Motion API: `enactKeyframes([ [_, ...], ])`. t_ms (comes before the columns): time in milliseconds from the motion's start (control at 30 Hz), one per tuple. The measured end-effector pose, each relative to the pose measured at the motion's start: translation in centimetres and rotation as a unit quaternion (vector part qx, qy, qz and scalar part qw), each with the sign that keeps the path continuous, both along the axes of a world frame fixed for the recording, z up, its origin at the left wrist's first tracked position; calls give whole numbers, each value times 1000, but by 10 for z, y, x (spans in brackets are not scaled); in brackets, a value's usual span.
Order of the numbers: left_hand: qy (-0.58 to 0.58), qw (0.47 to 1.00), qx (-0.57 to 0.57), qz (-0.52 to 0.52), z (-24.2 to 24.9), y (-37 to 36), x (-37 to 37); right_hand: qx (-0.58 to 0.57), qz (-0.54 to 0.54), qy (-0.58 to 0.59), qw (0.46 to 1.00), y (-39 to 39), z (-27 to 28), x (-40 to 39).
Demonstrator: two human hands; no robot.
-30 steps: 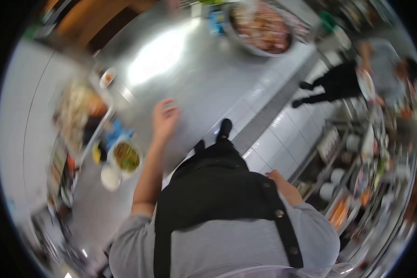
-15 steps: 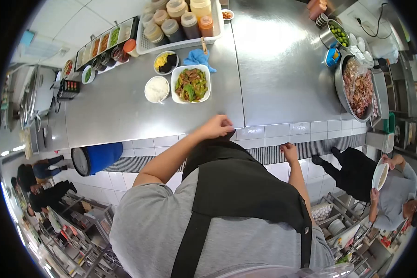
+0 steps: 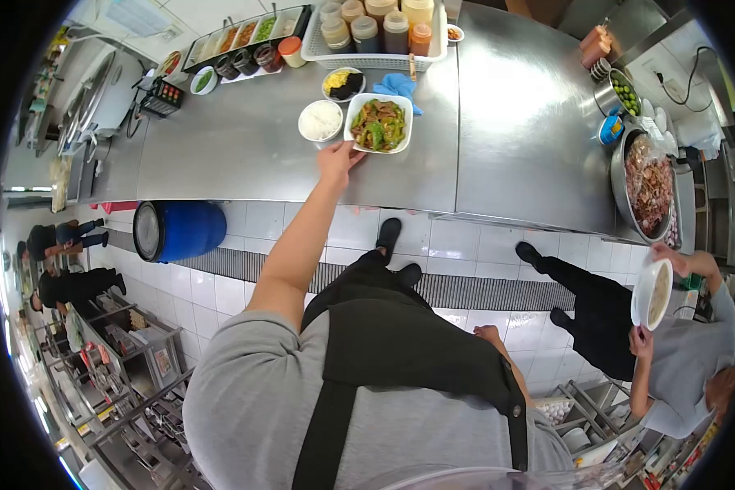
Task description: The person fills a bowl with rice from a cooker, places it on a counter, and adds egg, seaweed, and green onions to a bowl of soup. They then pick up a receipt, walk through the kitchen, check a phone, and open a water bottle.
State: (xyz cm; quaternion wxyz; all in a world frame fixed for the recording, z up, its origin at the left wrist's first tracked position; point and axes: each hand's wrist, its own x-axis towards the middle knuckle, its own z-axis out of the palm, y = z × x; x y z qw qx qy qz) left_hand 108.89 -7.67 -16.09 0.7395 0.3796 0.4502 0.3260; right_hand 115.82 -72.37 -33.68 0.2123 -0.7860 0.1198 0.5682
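My left hand [image 3: 338, 163] reaches over the counter, fingers closed at the near left corner of a white square bowl [image 3: 406, 144]; the thumb lies by the rim. Green pepper pieces and brown meat fill this bowl. Just left of it stands a round bowl of white rice [image 3: 320, 121]. Behind sits a small bowl with yellow and black food [image 3: 343, 83], beside a crumpled blue cloth [image 3: 396, 86]. Down by my side, my right hand [image 3: 490, 333] is partly hidden by the apron; its visible fingers are curled, with nothing seen in them.
A white basket [image 3: 376, 61] of sauce bottles and a topping rack [image 3: 245, 39] line the counter's back. At right stands a large metal basin [image 3: 621, 175] of meat. A co-worker holds a white bowl [image 3: 652, 296] at the right. A blue barrel [image 3: 189, 231] lies below the counter's left.
My left hand has moved from the counter's front edge to the square bowl's corner. My right hand is lower at my side. The co-worker has come closer to the counter with the white bowl.
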Motion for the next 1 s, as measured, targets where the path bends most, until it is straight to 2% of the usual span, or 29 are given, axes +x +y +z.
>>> enactKeyframes([
  [33, -3, 1000, 2, 4, 1, -3, -1, -28, -42, 19, 999, -25, -69, -17],
  [100, -5, 1000, -4, -7, 2, -6, -3, 30, -57, 13, 998, -14, -77, -24],
  [167, -23, 1000, -13, 12, -5, -6, -4, 62, -62, -101, 991, -19, -6, 76],
  [233, -74, 997, -24, 14, 2, -14, -12, 95, -39, -266, 958, -35, 154, 254],
  [300, -77, 996, -42, -13, 1, -12, -26, 130, -15, -343, 930, 6, 237, 310],
  [367, -81, 994, -63, -46, 4, 0, -42, 158, 12, -372, 915, 68, 268, 308],
  [433, 39, 964, -71, -254, 22, 32, -73, 169, 47, -359, 917, 127, 273, 286],
  [467, 38, 964, -68, -254, 34, 52, -88, 166, 71, -329, 927, 157, 263, 265],
  [533, 136, 910, -18, -391, 60, 100, -118, 149, 135, -226, 953, 211, 220, 201],
  [567, 133, 911, -15, -390, 66, 129, -133, 134, 182, -156, 962, 240, 191, 153],
  [633, 157, 927, 17, -341, 73, 189, -164, 103, 284, -28, 953, 300, 138, 54],
  [700, 189, 942, 55, -270, 71, 248, -190, 102, 378, 51, 919, 372, 115, -31],
  [733, 196, 951, 79, -225, 66, 276, -203, 113, 417, 56, 900, 409, 126, -49],
  [800, 188, 965, 131, -129, 59, 324, -221, 154, 506, 10, 848, 496, 181, -60],
  [867, 175, 962, 206, -39, 62, 370, -226, 154, 451, 64, 877, 566, 231, -65],
  [900, 176, 952, 252, 0, 64, 394, -224, 196, 436, 55, 877, 590, 245, -66],
  [967, 138, 936, 310, 90, 90, 438, -209, 216, 467, 30, 857, 639, 278, -66],
  [1000, 159, 923, 331, 118, 104, 459, -201, 215, 494, -7, 842, 659, 291, -66],
])
